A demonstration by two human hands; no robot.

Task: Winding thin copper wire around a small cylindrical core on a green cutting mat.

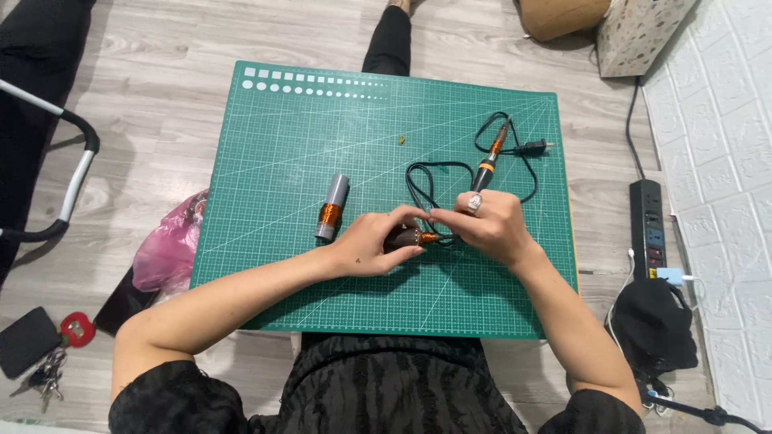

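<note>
**Both hands meet over a small dark part on the green mat**

Left hand (374, 241) lies on the green cutting mat (281, 265), its fingers curled around a small dark part with a copper-coloured coil (412, 238), thumb stretched toward the other hand. Right hand (486, 225), with a ring on 1 finger, comes in from the opposite side; its fingertips pinch at the orange tip of that same part, so the 2 hands touch just above it. Both are grasping the part, which sits near the middle of the mat, close to the person's body

Just behind the right hand lies a soldering iron (490, 157) with an orange and black handle, pointing away from the person. Its thin black cord (426, 181) loops over the mat and ends in a plug (532, 147) near the far right corner. To the left of the hands, well apart from them, rests a grey cylinder with a copper band (331, 207), tilted slightly. A tiny yellow scrap (401, 140) lies farther up the mat

Off the mat, on the wooden floor (161, 96), a pink plastic bag (169, 249) touches the mat's left edge, and a bunch of keys (44, 378) sits near a dark wallet-like case (26, 341). On the right, a black power strip (648, 229) runs along the white wall, with a black cloth bundle (653, 325) beside it
</note>
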